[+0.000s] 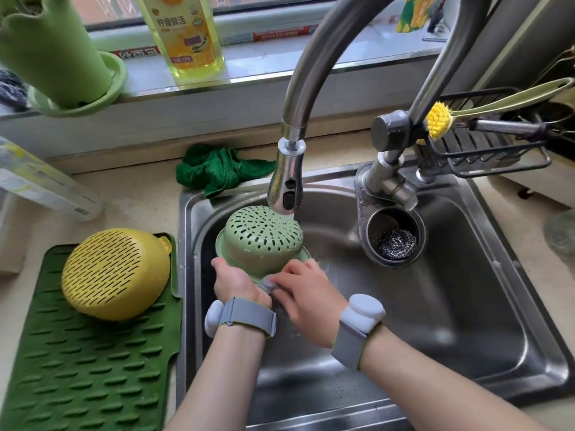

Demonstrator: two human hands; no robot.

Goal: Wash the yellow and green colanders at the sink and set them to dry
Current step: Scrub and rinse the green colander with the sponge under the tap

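Observation:
The green colander [263, 236] is upside down in the steel sink [466, 275], under running water from the faucet head [284, 181]. My left hand [233, 279] grips its near rim. My right hand [306, 292] holds a grey scouring pad [267, 283] against the rim beside the left hand. The yellow colander [115, 273] lies upside down on the dark green drying mat [87, 368], left of the sink.
A steel wool ball sits in a metal cup [396, 241] below the tap base. A green cloth [217, 169] lies behind the sink. Dish soap bottle [183, 35] stands on the windowsill. A wire rack [491, 150] with a yellow brush hangs at right.

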